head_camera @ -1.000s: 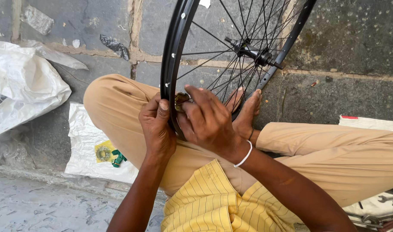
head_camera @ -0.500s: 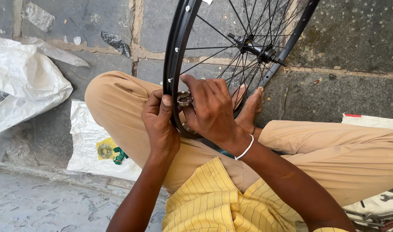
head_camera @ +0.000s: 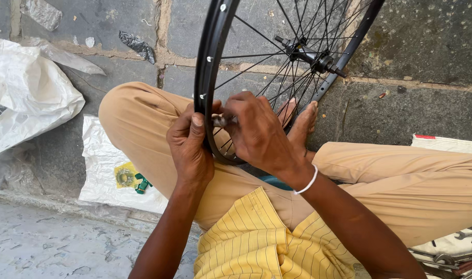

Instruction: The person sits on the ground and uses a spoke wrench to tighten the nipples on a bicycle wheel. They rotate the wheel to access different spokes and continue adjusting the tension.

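Left hand [head_camera: 190,147] fingers curled, thumb up, closed grip. Right hand [head_camera: 256,132] palm down, fingertips pinched. Both forearms extended forward, hands nearly touching.

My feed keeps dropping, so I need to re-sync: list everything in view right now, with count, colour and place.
bicycle wheel: one, black rim with thin spokes and a hub, upright over the lap
small metal tool: one, silvery, at the rim between the two hands; kind unclear
white plastic sacks: a crumpled heap, far left on the stone floor
printed white bag: one, white with a yellow and green mark, flat beside the knee
spanners: several, grey metal, bottom right corner
black scrap: one, on the stone slabs, top left
wristband: one, white, right wrist
left hand: grip closed around the rim
right hand: fingers pinching the tool at the rim
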